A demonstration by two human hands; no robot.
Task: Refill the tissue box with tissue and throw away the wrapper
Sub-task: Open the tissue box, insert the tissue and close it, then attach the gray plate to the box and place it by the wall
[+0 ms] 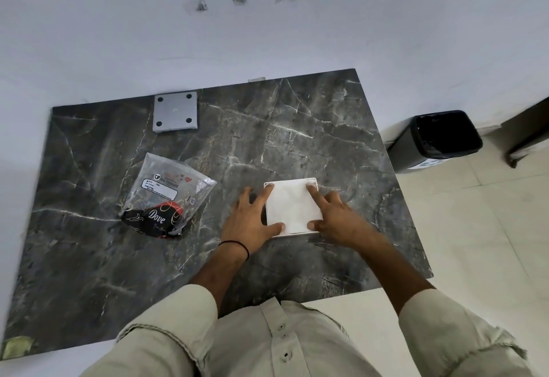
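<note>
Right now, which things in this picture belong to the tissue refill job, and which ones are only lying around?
Belong to the job:
- tissue box, open on top
- tissue stack inside it, under the left hand and right hand
- plastic wrapper, lying left of the box
- black-lined bin on the floor

Just lying about:
- grey square plate, possibly the box's lid
- marble table

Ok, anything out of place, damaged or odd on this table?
Mostly tidy. The emptied wrapper lies crumpled left of the tissue box, not yet binned. The grey lid lies upside down by the wall, which has chipped patches.
</note>
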